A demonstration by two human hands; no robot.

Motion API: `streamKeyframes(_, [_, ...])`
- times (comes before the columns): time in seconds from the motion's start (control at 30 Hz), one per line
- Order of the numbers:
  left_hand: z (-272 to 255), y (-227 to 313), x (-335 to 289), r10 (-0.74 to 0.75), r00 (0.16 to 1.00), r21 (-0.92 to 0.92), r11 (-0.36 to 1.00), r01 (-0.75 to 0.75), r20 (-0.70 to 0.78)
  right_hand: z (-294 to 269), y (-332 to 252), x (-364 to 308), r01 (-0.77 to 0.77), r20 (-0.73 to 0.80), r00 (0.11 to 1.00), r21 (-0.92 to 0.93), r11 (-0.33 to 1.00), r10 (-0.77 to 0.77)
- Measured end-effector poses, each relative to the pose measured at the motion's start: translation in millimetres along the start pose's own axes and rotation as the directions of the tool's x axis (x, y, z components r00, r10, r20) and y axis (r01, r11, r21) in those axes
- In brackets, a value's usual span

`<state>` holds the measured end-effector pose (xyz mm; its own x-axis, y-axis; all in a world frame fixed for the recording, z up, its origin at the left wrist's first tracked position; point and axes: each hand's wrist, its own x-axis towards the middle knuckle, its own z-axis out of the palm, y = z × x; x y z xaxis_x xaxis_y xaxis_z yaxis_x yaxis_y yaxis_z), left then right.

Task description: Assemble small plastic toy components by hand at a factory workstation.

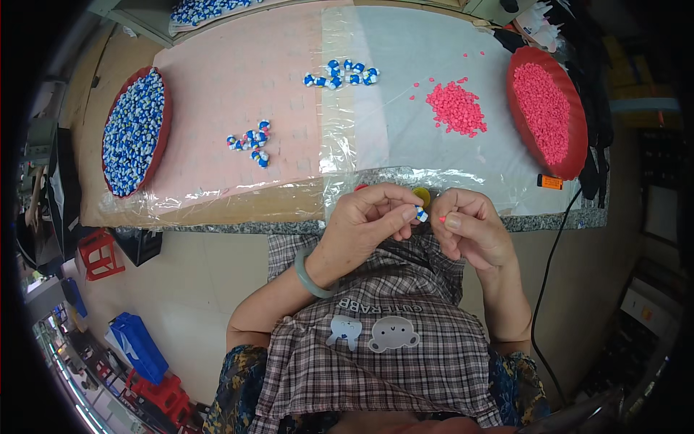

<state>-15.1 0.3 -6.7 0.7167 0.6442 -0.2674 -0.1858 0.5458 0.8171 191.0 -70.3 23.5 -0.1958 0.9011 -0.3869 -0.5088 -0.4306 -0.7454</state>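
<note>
At the table's near edge, my left hand (372, 220) pinches a small blue-and-white plastic piece (421, 215) between thumb and fingertips. Close beside it, my right hand (473, 228) grips a tiny pink piece (442, 219) between thumb and forefinger, a short gap away from the blue-and-white one. Loose pink pieces (457, 108) lie in a pile beyond my right hand. Beyond my left hand sit two small groups of blue-and-white pieces, one in the middle (354, 74) and one further left (254, 137), the latter with bits of pink showing.
A red scalloped tray (577, 145) full of pink pieces stands at the right. Its twin (165, 137), heaped with blue-and-white pieces, stands at the left. A round yellow object (422, 195) is partly hidden behind my hands. A black cable (547, 289) hangs off the right side.
</note>
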Motion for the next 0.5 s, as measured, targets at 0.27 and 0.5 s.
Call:
streamKeyframes(0.27, [6, 0, 0, 0.063, 0.993, 0.085, 0.995, -0.054, -0.102, 6, 3, 0, 0.022, -0.118, 0.992, -0.175, 0.984, -0.043])
streamKeyframes(0.5, [8, 0, -2, 0.077, 0.990, 0.114, 0.991, -0.063, -0.119, 16, 5, 0, 0.048, -0.226, 0.967, -0.303, 0.952, -0.120])
